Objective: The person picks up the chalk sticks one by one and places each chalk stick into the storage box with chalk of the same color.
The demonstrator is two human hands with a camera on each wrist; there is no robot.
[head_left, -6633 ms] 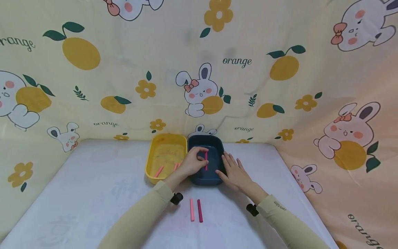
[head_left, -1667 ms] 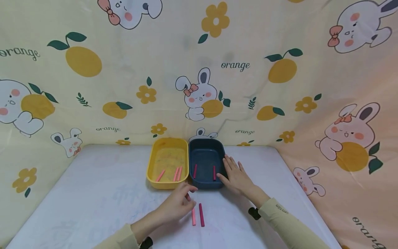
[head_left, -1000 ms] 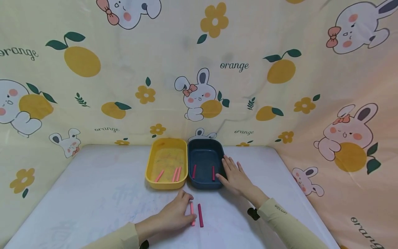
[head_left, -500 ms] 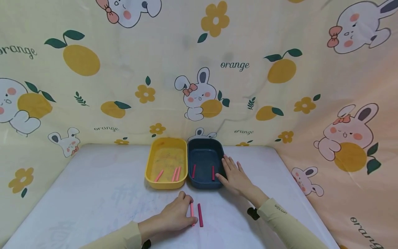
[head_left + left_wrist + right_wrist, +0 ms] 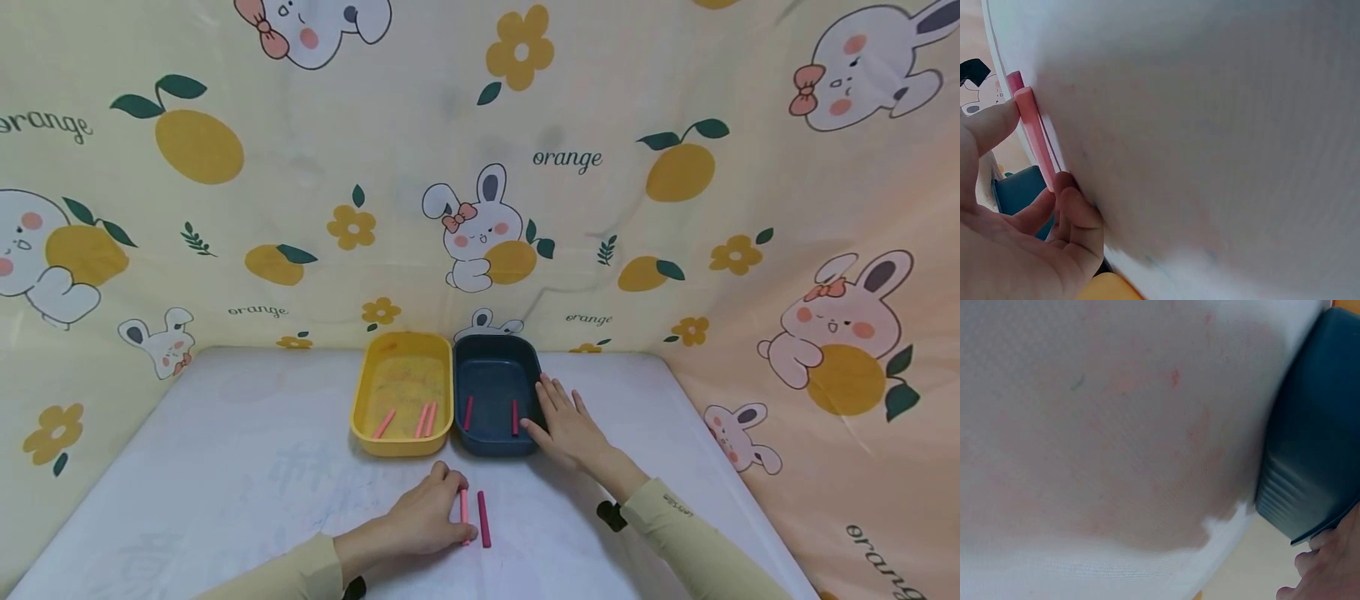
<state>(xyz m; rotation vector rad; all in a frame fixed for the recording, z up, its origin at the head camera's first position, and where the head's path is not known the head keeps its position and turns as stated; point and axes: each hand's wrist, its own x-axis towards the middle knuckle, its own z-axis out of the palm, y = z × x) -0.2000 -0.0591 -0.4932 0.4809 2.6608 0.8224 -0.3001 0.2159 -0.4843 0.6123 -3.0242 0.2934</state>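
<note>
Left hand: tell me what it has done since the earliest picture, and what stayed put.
The left hand let go of a dark pink stick in the blue tray, drew back to the table and now pinches the light pink stick. The right hand stayed against the blue tray; the yellow tray kept its three sticks.

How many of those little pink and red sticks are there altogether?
7. Three light pink sticks lie in the yellow tray, two dark red sticks in the blue tray, and two on the table: a light pink stick at the left hand, a dark red stick beside it.
</note>
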